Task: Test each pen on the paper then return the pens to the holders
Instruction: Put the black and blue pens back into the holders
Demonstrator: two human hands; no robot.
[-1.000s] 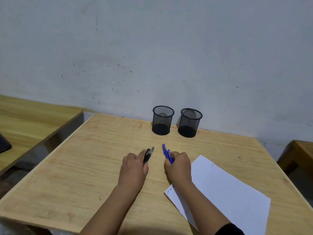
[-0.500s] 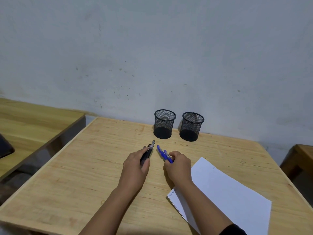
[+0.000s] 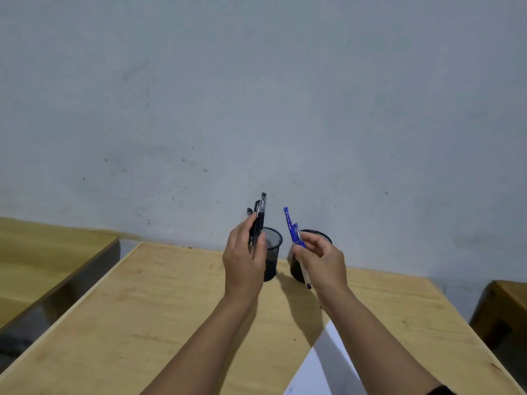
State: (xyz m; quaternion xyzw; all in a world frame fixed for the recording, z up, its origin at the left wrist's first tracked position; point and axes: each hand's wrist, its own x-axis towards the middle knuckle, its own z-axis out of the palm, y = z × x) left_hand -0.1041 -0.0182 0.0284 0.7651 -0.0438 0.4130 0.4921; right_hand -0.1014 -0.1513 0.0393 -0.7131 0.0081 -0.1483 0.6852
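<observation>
My left hand [image 3: 244, 258] is raised above the table, closed around a bunch of black pens [image 3: 259, 218] that point upward. It hovers just in front of the left black mesh holder [image 3: 272, 252], partly hiding it. My right hand [image 3: 322, 263] grips blue pens [image 3: 292, 226], their caps up and their tips hanging below my palm. It is in front of the right mesh holder [image 3: 316, 233], of which only the rim and a bit of the side show. The white paper [image 3: 325, 366] lies at the bottom right, under my right forearm.
Both holders stand at the far edge of the wooden table [image 3: 159, 309], close to the grey wall. A second wooden table [image 3: 42, 266] sits to the left across a gap. Another wooden piece [image 3: 504, 309] is at the right edge.
Both hands have lifted off the table and moved forward toward the holders, carrying their pens. The pens now stand more upright. The view has tilted, so less of the paper shows.
</observation>
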